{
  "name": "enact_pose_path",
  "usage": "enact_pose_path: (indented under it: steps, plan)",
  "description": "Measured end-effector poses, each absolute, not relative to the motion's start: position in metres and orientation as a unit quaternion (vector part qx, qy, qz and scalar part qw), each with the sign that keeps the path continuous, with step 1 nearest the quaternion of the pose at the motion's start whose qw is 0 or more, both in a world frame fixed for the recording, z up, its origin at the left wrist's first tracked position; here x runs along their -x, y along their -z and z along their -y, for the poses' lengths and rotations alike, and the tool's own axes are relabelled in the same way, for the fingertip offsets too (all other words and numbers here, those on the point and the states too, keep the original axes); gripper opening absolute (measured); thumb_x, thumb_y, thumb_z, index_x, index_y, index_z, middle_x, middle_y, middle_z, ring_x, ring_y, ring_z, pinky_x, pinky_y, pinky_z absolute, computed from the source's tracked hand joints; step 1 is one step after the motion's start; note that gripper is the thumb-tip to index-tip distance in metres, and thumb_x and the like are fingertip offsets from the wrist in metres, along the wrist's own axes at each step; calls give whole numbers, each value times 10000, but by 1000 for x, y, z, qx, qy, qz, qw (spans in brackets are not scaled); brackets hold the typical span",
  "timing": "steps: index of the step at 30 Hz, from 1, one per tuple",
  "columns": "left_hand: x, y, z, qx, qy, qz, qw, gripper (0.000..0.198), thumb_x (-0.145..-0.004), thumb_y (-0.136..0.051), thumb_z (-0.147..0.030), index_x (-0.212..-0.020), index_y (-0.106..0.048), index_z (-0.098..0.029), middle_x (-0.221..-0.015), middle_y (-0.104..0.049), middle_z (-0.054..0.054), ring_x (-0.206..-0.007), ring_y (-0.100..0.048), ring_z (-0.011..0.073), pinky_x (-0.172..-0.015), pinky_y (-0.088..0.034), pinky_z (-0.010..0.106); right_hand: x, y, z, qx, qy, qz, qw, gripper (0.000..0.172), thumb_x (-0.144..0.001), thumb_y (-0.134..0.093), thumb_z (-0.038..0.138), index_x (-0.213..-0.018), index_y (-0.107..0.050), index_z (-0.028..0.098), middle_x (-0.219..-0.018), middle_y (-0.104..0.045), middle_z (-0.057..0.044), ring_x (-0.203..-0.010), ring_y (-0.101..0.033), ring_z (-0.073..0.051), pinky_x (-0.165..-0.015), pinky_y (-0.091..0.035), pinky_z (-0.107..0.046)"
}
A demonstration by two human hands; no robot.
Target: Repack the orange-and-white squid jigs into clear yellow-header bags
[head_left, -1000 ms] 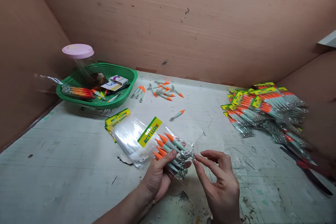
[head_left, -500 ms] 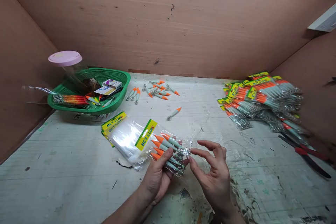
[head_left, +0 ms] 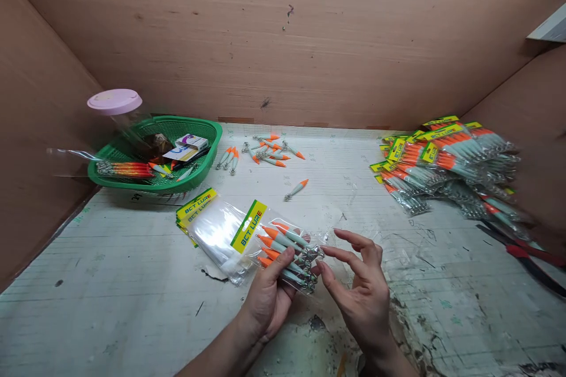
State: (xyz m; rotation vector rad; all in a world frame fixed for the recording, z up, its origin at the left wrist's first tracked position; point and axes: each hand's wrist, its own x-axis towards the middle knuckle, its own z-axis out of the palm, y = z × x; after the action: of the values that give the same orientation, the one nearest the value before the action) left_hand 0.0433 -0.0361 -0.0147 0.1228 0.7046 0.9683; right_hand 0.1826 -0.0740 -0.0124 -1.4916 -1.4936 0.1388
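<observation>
My left hand (head_left: 270,297) is closed around a clear plastic bag of squid jigs, its thumb lying across the front. The bag (head_left: 248,227) carries a yellow and green BCT LURE header at its upper left. Inside lie several squid jigs (head_left: 275,237) with orange tips, pale bodies and metal hook crowns toward the right. My right hand (head_left: 360,285) is beside the hook end, thumb and forefinger apart with their tips at the hooks and bag edge. Its other fingers are spread. Beneath the held bag, flat unfilled bags (head_left: 216,227) lie stacked on the table.
Loose squid jigs (head_left: 269,150) lie at the back, and a single jig (head_left: 297,189) nearer. At left stands a green basket (head_left: 194,179) holding a pink-lidded container (head_left: 115,101) and packets. Filled bags (head_left: 446,159) are piled at right beside red-and-black-handled pliers (head_left: 526,256).
The whole view has shifted slightly, so things appear a little farther right. Both hands keep nearly the same pose, with my right fingertips still at the hook end of the bag.
</observation>
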Motion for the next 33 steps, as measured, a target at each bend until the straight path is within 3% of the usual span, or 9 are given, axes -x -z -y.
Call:
enact_pose_path:
  steps: [7,17,23,33]
  plan:
    - [-42,8,35,-61,-451,-342,822,390,-797,-674,-202,-1167,-595,-107,-1012,-715,111,-963,-670,266,-872,-553,375,-181,12,74,612,-48,621,487,149,-787,-659,214,-933,-655,246,-1163,-510,-79,-1101,-450,-277,-910,-370,-473]
    - [-43,6,33,-57,-441,-378,812,331,-816,-668,-242,-1115,-606,-115,-975,-715,100,-859,-688,219,-795,-581,350,-196,0,71,560,104,696,437,166,-759,-680,154,-903,-649,229,-1107,-558,-74,-1013,-477,-269,-861,-357,-464]
    - [-42,5,32,-65,-430,-379,817,274,-875,-593,-315,-1070,-640,-129,-1009,-707,100,-850,-685,205,-788,-579,340,-202,1,73,557,76,707,430,185,-752,-676,175,-915,-649,256,-1097,-555,-67,-1018,-462,-270,-845,-389,-456]
    - [-41,8,35,-116,-422,-372,818,302,-844,-635,-339,-1058,-634,-125,-970,-711,104,-888,-680,236,-791,-572,365,-198,5,75,585,47,675,448,202,-802,-670,148,-975,-672,251,-953,-597,-60,-924,-503,-231,-779,-428,-408]
